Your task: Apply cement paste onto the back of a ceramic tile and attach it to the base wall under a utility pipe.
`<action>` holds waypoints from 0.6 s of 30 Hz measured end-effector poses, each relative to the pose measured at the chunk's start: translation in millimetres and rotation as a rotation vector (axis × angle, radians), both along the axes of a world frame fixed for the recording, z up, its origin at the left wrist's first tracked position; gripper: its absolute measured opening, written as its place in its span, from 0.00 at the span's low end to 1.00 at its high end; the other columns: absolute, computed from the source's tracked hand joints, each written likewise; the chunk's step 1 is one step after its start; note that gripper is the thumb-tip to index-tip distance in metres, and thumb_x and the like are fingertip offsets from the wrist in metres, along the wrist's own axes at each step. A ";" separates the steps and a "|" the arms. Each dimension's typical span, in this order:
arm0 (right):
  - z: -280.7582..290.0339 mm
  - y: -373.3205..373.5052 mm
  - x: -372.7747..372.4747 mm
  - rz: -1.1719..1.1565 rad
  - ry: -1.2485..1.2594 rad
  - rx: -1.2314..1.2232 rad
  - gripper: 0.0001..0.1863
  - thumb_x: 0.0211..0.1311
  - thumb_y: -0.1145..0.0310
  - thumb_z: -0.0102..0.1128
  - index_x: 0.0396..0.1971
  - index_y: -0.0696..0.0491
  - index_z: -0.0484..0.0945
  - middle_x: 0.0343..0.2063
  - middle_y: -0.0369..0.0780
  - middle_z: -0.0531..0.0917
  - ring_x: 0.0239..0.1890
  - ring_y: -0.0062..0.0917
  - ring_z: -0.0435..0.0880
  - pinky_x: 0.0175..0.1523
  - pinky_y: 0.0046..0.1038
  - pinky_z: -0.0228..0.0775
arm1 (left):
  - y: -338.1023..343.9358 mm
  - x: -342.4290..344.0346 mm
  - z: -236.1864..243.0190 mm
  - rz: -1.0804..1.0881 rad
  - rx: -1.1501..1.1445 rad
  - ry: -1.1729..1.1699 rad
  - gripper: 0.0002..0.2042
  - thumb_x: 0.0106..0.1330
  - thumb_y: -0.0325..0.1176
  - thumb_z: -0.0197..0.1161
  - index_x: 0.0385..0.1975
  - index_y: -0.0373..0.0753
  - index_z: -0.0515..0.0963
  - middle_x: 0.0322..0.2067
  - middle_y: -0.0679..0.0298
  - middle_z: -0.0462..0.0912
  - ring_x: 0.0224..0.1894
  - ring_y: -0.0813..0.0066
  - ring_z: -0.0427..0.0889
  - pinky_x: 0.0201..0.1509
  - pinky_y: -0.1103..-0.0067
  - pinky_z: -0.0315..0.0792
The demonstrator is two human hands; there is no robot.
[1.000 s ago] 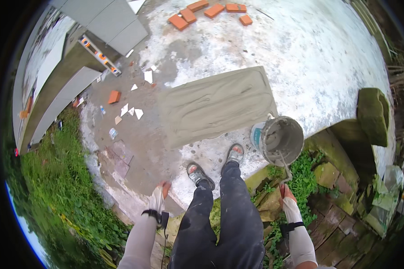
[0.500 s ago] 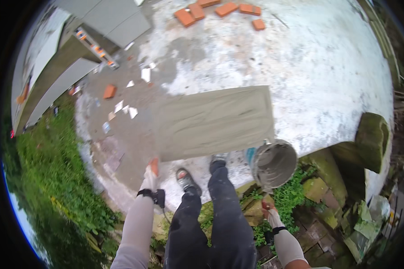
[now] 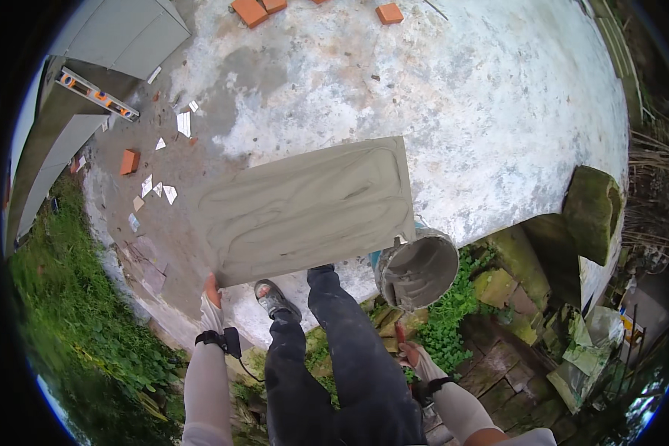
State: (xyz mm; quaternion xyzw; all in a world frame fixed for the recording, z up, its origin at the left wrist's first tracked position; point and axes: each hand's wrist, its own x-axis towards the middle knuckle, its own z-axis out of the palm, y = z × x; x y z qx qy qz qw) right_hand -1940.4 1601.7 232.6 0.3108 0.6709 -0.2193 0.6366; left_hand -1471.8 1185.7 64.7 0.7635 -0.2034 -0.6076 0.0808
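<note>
A large rectangular tile (image 3: 305, 204) lies in front of me, its upper face coated with grey mortar in swirling trowel marks. My left hand (image 3: 212, 288) is closed at its near left corner. The tile's near edge hides the toe of my right foot. Low on the right, my right hand (image 3: 410, 354) is closed around a tool with a red handle (image 3: 400, 332); the rest of the tool cannot be made out. Between that hand and the tile's near right corner stands a mortar-smeared bucket (image 3: 420, 271), tipped toward me, with grey residue inside.
White tile shards (image 3: 156, 189) and an orange brick (image 3: 129, 161) lie to the left. More bricks (image 3: 250, 12) sit at the far side. A spirit level (image 3: 97, 94) rests by grey panels (image 3: 119, 37). Mossy stones (image 3: 509, 290) and weeds (image 3: 446, 320) border the slab's near right edge.
The view has shifted, so the scene sits further left and higher. My right shoe has gone under the tile's near edge. The red handle now shows in my right hand.
</note>
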 end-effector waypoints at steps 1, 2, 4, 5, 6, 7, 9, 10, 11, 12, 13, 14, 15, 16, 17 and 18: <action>-8.9 -1.5 3.2 0.005 0.014 0.021 0.23 0.61 0.67 0.57 0.55 0.58 0.67 0.28 0.39 0.77 0.23 0.24 0.75 0.27 0.29 0.69 | -0.1 -1.4 0.8 0.007 0.016 -0.055 0.42 0.60 0.66 0.48 0.68 0.44 0.53 0.67 0.57 0.57 0.67 0.62 0.57 0.66 0.65 0.50; -18.2 -3.6 5.1 0.036 0.032 0.059 0.21 0.62 0.69 0.55 0.55 0.57 0.68 0.26 0.37 0.75 0.20 0.22 0.72 0.24 0.27 0.67 | -0.8 -3.3 2.0 -0.005 -0.004 -0.020 0.42 0.60 0.66 0.48 0.68 0.44 0.53 0.67 0.57 0.57 0.67 0.62 0.57 0.66 0.65 0.50; -30.7 -11.6 1.1 0.118 0.035 0.096 0.21 0.63 0.65 0.55 0.53 0.57 0.69 0.26 0.39 0.77 0.24 0.26 0.75 0.29 0.29 0.70 | -2.0 -5.8 6.6 0.050 0.003 -0.069 0.42 0.60 0.67 0.49 0.67 0.42 0.56 0.65 0.58 0.61 0.65 0.62 0.61 0.65 0.66 0.52; -40.6 -24.0 -10.8 0.373 -0.034 0.073 0.18 0.64 0.64 0.54 0.51 0.57 0.70 0.33 0.41 0.78 0.30 0.27 0.76 0.35 0.30 0.71 | -3.2 -5.9 8.8 0.042 -0.021 -0.056 0.42 0.60 0.67 0.49 0.67 0.42 0.56 0.65 0.58 0.61 0.65 0.62 0.61 0.65 0.66 0.52; -42.0 -36.5 -23.7 0.662 -0.005 0.051 0.17 0.66 0.64 0.52 0.50 0.57 0.70 0.37 0.43 0.78 0.35 0.28 0.77 0.40 0.30 0.71 | -4.0 -4.9 10.6 0.025 -0.017 -0.055 0.41 0.60 0.66 0.49 0.67 0.42 0.56 0.65 0.57 0.61 0.64 0.62 0.61 0.65 0.66 0.54; -39.5 -53.5 -36.7 0.855 0.152 -0.030 0.16 0.67 0.63 0.50 0.48 0.57 0.71 0.41 0.44 0.78 0.40 0.29 0.77 0.44 0.30 0.71 | -4.2 -4.2 10.0 0.042 -0.001 -0.061 0.41 0.61 0.66 0.49 0.66 0.41 0.57 0.64 0.57 0.61 0.64 0.63 0.62 0.64 0.66 0.55; -51.0 -119.3 -85.0 0.208 0.421 -0.155 0.19 0.69 0.61 0.48 0.52 0.59 0.69 0.47 0.46 0.77 0.46 0.31 0.75 0.51 0.30 0.69 | -3.7 3.4 6.2 0.051 -0.005 0.002 0.41 0.61 0.66 0.48 0.66 0.41 0.57 0.64 0.58 0.62 0.64 0.64 0.63 0.64 0.68 0.56; -65.2 -165.3 -108.6 -0.237 0.535 -0.302 0.20 0.70 0.61 0.47 0.53 0.60 0.68 0.48 0.45 0.76 0.46 0.30 0.74 0.53 0.29 0.68 | -0.5 9.0 3.0 0.093 0.035 0.015 0.41 0.61 0.66 0.48 0.66 0.41 0.57 0.63 0.58 0.63 0.63 0.65 0.63 0.63 0.70 0.57; -82.1 -218.1 -138.3 -0.153 0.612 -0.412 0.23 0.69 0.60 0.49 0.56 0.60 0.65 0.52 0.46 0.72 0.51 0.30 0.71 0.57 0.31 0.64 | 5.2 12.8 -2.8 0.086 0.018 0.038 0.41 0.61 0.66 0.48 0.66 0.41 0.57 0.63 0.58 0.63 0.63 0.65 0.63 0.63 0.70 0.57; -97.7 -272.6 -168.2 -0.002 0.663 -0.644 0.27 0.68 0.59 0.51 0.59 0.60 0.61 0.56 0.46 0.68 0.56 0.31 0.67 0.61 0.32 0.59 | 8.4 17.7 -10.3 0.136 -0.031 0.003 0.36 0.62 0.66 0.48 0.59 0.41 0.64 0.55 0.60 0.69 0.55 0.68 0.68 0.57 0.72 0.62; -111.0 -324.1 -191.8 0.108 0.709 -0.915 0.31 0.66 0.58 0.53 0.62 0.60 0.58 0.60 0.47 0.64 0.61 0.32 0.64 0.65 0.33 0.55 | 12.5 22.3 -17.7 0.191 -0.048 -0.050 0.33 0.63 0.65 0.48 0.53 0.41 0.71 0.47 0.62 0.76 0.47 0.70 0.74 0.50 0.75 0.67; -122.6 -370.8 -209.8 0.090 0.654 -1.212 0.35 0.65 0.56 0.55 0.65 0.60 0.54 0.64 0.47 0.60 0.66 0.33 0.60 0.69 0.34 0.51 | 13.9 30.2 -22.4 0.211 -0.114 -0.066 0.33 0.63 0.65 0.47 0.53 0.40 0.71 0.47 0.62 0.76 0.47 0.70 0.74 0.50 0.74 0.67; -125.9 -407.0 -224.6 0.287 0.663 -1.188 0.40 0.64 0.49 0.53 0.67 0.58 0.51 0.66 0.47 0.57 0.68 0.33 0.57 0.70 0.35 0.47 | 19.2 29.5 -29.5 0.193 -0.122 -0.073 0.32 0.64 0.64 0.46 0.53 0.40 0.71 0.47 0.62 0.76 0.46 0.70 0.74 0.50 0.73 0.67; -134.0 -437.9 -223.9 0.183 0.677 -1.305 0.36 0.66 0.53 0.51 0.65 0.60 0.55 0.62 0.48 0.64 0.58 0.34 0.70 0.65 0.35 0.58 | 20.1 30.9 -32.8 0.169 -0.124 -0.087 0.32 0.65 0.63 0.45 0.54 0.40 0.71 0.46 0.61 0.76 0.45 0.70 0.74 0.50 0.73 0.68; -124.0 -461.7 -237.8 0.553 0.506 -0.856 0.39 0.64 0.38 0.44 0.68 0.47 0.53 0.64 0.44 0.63 0.64 0.32 0.63 0.65 0.33 0.56 | 21.6 28.1 -33.8 0.135 -0.129 -0.101 0.32 0.66 0.63 0.45 0.54 0.40 0.70 0.46 0.61 0.76 0.44 0.70 0.74 0.50 0.72 0.68; -121.7 -480.6 -236.0 0.601 0.447 -0.820 0.36 0.64 0.38 0.43 0.66 0.43 0.58 0.61 0.41 0.67 0.59 0.30 0.69 0.61 0.32 0.61 | 19.8 23.0 -33.1 0.104 -0.126 -0.107 0.31 0.67 0.62 0.44 0.55 0.40 0.70 0.46 0.61 0.76 0.44 0.69 0.74 0.50 0.71 0.68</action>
